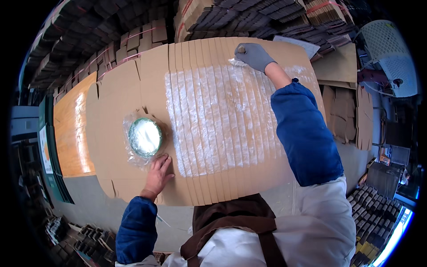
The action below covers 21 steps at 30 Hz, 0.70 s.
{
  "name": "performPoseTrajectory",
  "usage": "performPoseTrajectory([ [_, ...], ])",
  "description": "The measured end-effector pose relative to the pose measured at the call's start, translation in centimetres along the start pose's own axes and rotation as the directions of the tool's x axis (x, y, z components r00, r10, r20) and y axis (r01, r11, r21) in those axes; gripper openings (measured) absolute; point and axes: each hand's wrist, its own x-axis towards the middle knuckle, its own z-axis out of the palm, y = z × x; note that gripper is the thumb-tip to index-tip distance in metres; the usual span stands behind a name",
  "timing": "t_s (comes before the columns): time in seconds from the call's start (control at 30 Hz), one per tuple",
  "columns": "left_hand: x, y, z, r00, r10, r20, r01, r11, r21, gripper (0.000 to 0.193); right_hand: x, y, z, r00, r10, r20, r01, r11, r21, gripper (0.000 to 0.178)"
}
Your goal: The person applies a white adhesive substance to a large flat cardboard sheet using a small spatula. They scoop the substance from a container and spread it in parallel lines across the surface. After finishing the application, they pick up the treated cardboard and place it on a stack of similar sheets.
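Overlapping sheets of brown cardboard lie fanned in narrow strips before me, their middle smeared with wet white glue. My right hand, in a grey glove, is closed at the far edge on what looks like a brush. Its white-coated end touches the cardboard; the rest is mostly hidden by the fist. Bare and with fingers stretched, my left hand rests on the cardboard just below a green-rimmed round tub. White glue fills the tub, and clear plastic film spreads around it.
Tall stacks of flat cardboard stand behind the work surface. On the left is a shiny wooden board. A white perforated basket sits at far right, above folded cardboard. More stacked pieces lie at lower right.
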Motion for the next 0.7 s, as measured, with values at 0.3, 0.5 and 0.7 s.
performPoseTrajectory([
  [0.3,0.2,0.1,-0.2,1.0,0.016,0.004,-0.016,1.0,-0.004,0.075,-0.8,2.7,-3.2,0.995,0.101,-0.011,-0.101,0.994,-0.037,0.027],
  [0.5,0.4,0.0,-0.2,0.999,0.041,-0.016,-0.041,0.999,0.0,0.075,-5.2,-3.2,2.0,0.821,-0.288,-0.493,0.289,0.954,-0.077,0.017],
  [0.7,0.5,-0.5,0.2,0.997,0.07,-0.01,-0.07,0.997,-0.018,0.079,-7.6,1.4,11.1,0.936,-0.212,-0.281,0.251,0.961,0.113,0.032],
])
